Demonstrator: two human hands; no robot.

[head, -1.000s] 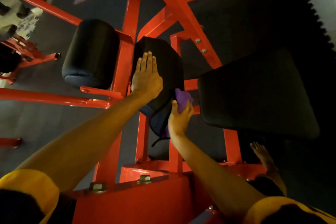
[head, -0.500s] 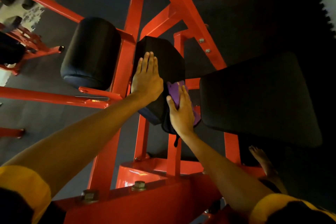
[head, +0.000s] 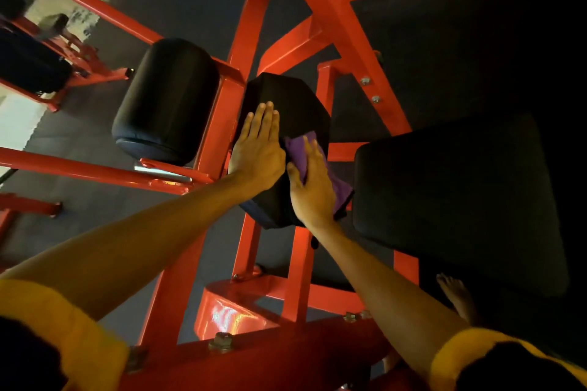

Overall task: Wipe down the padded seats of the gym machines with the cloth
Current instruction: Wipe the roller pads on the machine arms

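I see my left hand [head: 257, 149] laid flat, fingers straight and together, on the left face of the small black padded block [head: 295, 105] at the centre of the frame. My right hand [head: 313, 190], just beside it, is also flat, its fingers straight, and it presses the purple cloth [head: 297, 151] against the block's right face; nothing is clenched. The cloth sticks out above the fingertips and past the lower right of the palm. The block sits on the orange-red steel machine frame [head: 336, 19]. A black cylindrical roller pad [head: 168, 98] is at centre left, and a large flat black padded seat [head: 451, 194] at right, with a bare foot [head: 457, 298] below it.
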